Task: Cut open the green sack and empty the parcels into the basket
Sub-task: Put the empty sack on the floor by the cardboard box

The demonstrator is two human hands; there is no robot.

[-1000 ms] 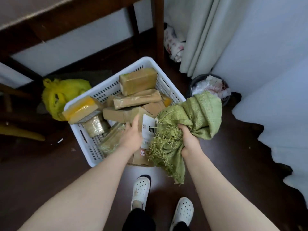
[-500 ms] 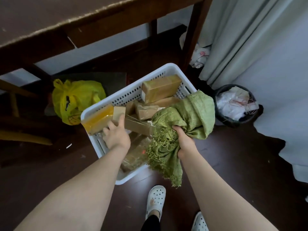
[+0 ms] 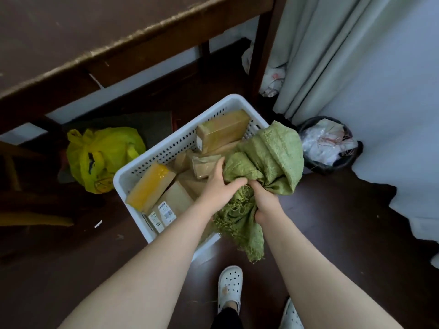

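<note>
The green woven sack point(image 3: 268, 160) is crumpled and limp over the right side of the white perforated basket point(image 3: 166, 150), its frayed cut edge hanging down past the near rim. My right hand point(image 3: 263, 203) is clenched around the sack's bunched middle. My left hand point(image 3: 218, 186) lies against the sack just to the left, fingers curled into the fabric. Several brown taped parcels point(image 3: 223, 131) fill the basket, and a yellow-taped parcel point(image 3: 149, 186) leans at its left side.
A dark wooden table point(image 3: 107, 32) overhangs the far side, one leg just behind the basket. A yellow plastic bag point(image 3: 102, 157) sits on the floor to the left. A black bin point(image 3: 330, 148) with rubbish stands right, under a pale curtain point(image 3: 316, 55). My white shoes point(image 3: 229, 288) are below.
My left hand has left the parcels in the basket and moved right onto the sack beside my right hand. The view has shifted, so the basket sits more to the right.
</note>
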